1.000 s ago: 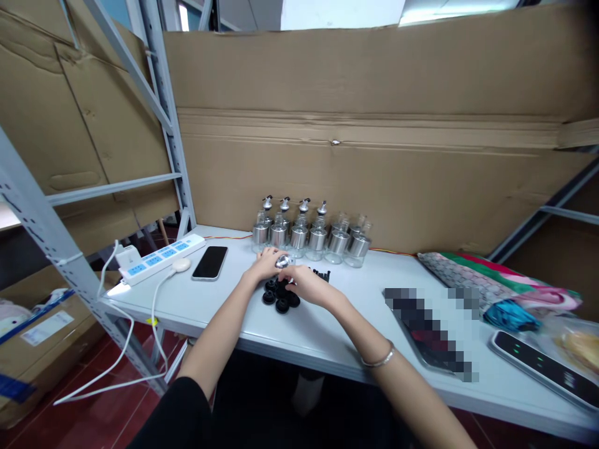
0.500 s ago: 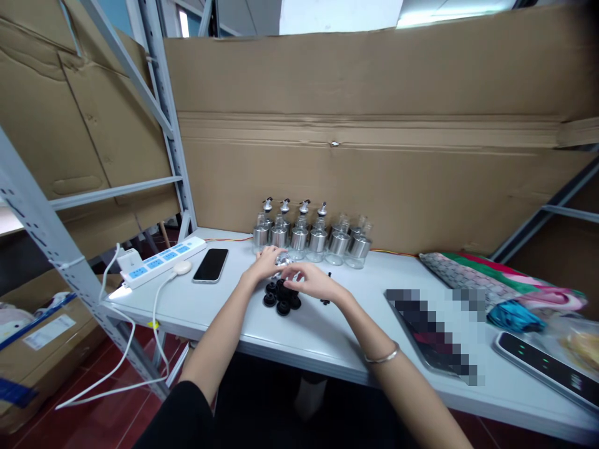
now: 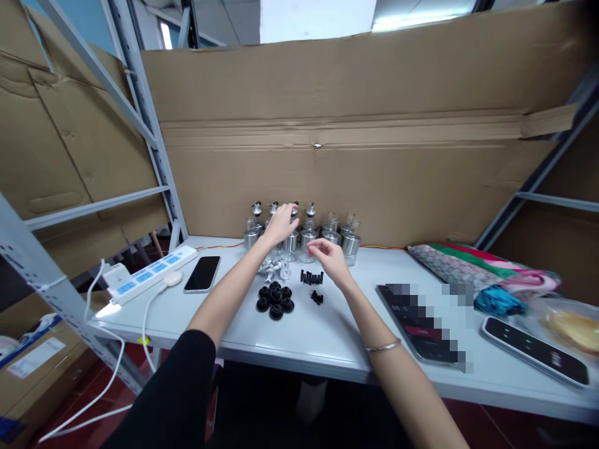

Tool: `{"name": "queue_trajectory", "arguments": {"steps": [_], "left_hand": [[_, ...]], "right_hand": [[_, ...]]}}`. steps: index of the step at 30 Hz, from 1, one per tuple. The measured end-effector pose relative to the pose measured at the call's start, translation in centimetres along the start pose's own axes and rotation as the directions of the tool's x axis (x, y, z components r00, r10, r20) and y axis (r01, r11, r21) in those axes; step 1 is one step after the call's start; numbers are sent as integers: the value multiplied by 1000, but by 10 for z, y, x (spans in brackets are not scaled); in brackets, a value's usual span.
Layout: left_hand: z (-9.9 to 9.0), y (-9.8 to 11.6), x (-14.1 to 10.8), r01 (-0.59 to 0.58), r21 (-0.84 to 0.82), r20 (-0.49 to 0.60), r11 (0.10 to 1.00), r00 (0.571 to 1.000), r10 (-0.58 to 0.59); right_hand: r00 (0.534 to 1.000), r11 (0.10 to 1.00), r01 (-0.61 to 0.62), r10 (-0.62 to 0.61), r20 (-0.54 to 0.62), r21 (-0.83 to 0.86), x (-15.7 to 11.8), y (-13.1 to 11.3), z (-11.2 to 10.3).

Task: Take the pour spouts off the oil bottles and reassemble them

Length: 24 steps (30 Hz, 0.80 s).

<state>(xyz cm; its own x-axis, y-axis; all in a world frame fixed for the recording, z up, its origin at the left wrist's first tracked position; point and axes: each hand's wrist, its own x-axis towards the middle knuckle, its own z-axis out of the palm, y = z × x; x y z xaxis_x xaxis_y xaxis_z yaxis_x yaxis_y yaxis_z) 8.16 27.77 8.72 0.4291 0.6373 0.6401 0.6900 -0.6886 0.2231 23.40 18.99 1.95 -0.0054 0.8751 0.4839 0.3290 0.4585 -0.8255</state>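
Observation:
Glass bottles with metal bands stand in rows along the cardboard; several at the left carry silver pourer tops. My left hand reaches over the left bottles, beside the pourer tops; its fingers are curled and whatever they touch is hidden. My right hand is in front of the bottles, thumb and fingertips pinched together, with anything between them too small to name. Below my left hand lies a pile of silver parts. Nearer are round black caps and small black pieces.
A power strip and a phone lie at the left. To the right are a dark tablet-like device, a folded patterned cloth and a black-and-white device. A metal shelf post rises at the left.
My left hand has risen from the silver parts to the bottle tops. My right hand has moved away from above the black caps toward the bottles. The view has shifted slightly.

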Motion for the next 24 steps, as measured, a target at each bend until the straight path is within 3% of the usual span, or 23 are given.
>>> {"name": "queue_trajectory", "arguments": {"steps": [3, 7, 12, 19, 24], "left_hand": [[7, 16, 30, -36, 92, 62, 995, 998, 31], [20, 33, 61, -6, 256, 97, 967, 995, -20], [35, 38, 88, 30, 408, 155, 913, 983, -101], [51, 38, 100, 57, 502, 160, 863, 975, -158], [52, 43, 97, 14, 485, 122, 875, 989, -84]], "right_hand": [[996, 998, -21, 25, -80, 53, 3, 9, -9], [989, 995, -34, 47, -138, 95, 1, 16, -19], [982, 992, -18, 41, -182, 126, -4, 18, -28], [976, 988, 8, 26, -216, 156, -8, 15, -29], [969, 988, 47, -10, -246, 146, -9, 9, -28]]}}
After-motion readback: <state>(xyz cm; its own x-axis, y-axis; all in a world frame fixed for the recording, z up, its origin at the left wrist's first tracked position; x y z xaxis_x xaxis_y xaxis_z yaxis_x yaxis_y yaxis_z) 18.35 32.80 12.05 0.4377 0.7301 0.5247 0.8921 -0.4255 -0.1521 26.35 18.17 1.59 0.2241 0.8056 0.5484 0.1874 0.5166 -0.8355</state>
